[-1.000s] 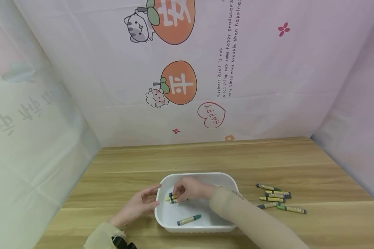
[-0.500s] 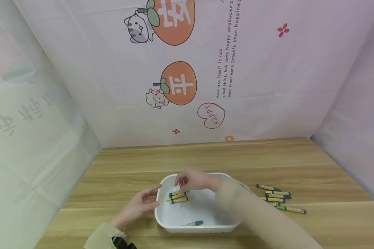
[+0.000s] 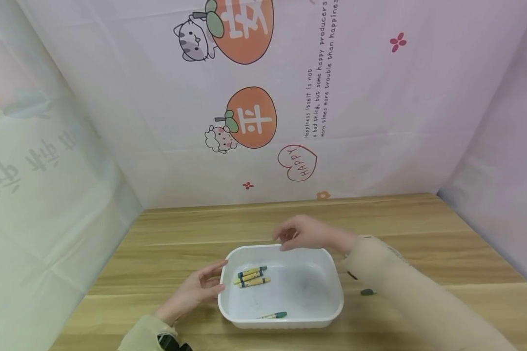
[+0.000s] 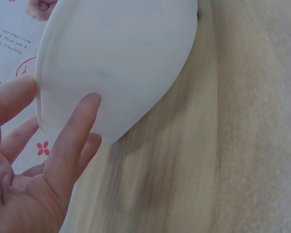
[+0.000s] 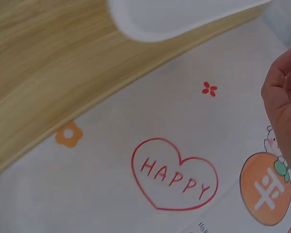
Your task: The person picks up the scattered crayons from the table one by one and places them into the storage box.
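Note:
My left hand (image 3: 195,293) touches the left end of a white plastic tub (image 3: 340,297). In the left wrist view its fingers lie fairly straight against the tub's outer wall (image 4: 121,58). My right hand (image 3: 309,233) is over the tub's far rim, fingers loosely bent, with nothing seen between them. Three paper-wrapped crayons (image 3: 251,277) lie side by side in the tub's left part. A green-tipped crayon (image 3: 281,315) lies by the near wall, partly hidden by the rim. At its view's right edge, the right wrist camera catches part of the right hand (image 5: 283,104).
Under the tub is a wood-grain table (image 3: 180,229). A dark crayon tip (image 3: 367,292) shows beside the right sleeve (image 3: 404,287), which covers the rest of the loose crayons there. A printed white cloth (image 3: 360,146) stands behind the table, with more cloth at both sides.
My right hand has let go of the crayon it placed beside the others, then lifted back and right out of the tub. Its sleeve now covers the crayons on the table. The left hand stays put.

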Available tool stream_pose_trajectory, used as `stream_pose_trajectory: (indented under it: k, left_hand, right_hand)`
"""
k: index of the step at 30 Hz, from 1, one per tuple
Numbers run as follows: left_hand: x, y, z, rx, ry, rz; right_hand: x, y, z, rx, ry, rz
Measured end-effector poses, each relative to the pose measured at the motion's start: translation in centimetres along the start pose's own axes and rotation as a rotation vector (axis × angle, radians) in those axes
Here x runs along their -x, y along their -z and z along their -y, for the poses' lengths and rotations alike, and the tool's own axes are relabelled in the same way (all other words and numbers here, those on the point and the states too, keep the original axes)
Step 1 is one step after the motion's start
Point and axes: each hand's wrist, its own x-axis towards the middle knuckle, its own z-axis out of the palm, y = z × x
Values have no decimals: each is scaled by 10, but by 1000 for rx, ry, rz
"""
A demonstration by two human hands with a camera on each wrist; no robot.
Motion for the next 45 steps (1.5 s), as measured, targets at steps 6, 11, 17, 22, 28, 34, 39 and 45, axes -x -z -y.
stream_pose_trajectory:
  k: [6,11,17,22,28,34,39,45]
  left_hand:
    - [-1,0,2,6,2,8]
    - [-1,0,2,5,10,-1]
    - [-1,0,2,6,12,-10]
    - [-1,0,2,8,15,-6]
    - [-2,1,3,5,15,-12]
    - [-2,1,3,-8,17,-15]
    - [-1,1,2,-4,11,-6]
    - [-1,1,1,12,13,-3]
  right_hand:
    - [44,22,-32,-11,-40,-88]
    - [78,29,-70,-25,-100,-125]
    - [115,29,-115,-50,-211,-160]
    - [138,27,-139,-79,-222,-171]
    - [152,24,-153,-85,-256,-145]
    - [159,20,-158,-89,-298,-127]
    - [161,15,-164,-116,-296,-119]
    - [158,8,-167,-123,-276,-130]
